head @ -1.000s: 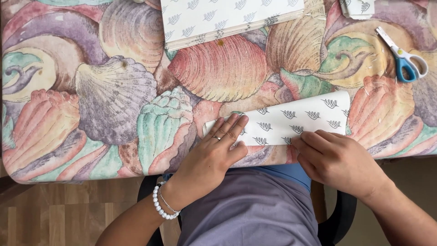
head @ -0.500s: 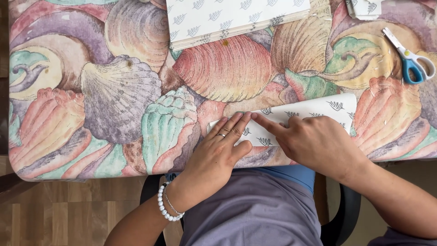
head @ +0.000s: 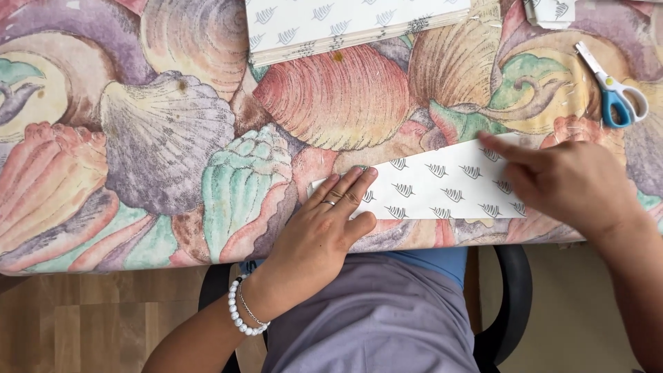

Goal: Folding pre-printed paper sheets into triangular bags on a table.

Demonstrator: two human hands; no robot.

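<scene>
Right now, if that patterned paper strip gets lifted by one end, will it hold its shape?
Probably not: the paper strip lies thin and flat on the tablecloth, so it should droop. It looks light, likely sliding unless the left hand pins it. The right hand rests on its far end.

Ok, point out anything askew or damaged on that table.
Nothing looks damaged. The patterned paper strip lies slightly tilted to the table edge under both hands; the scissors lie closed at the far right.
</scene>
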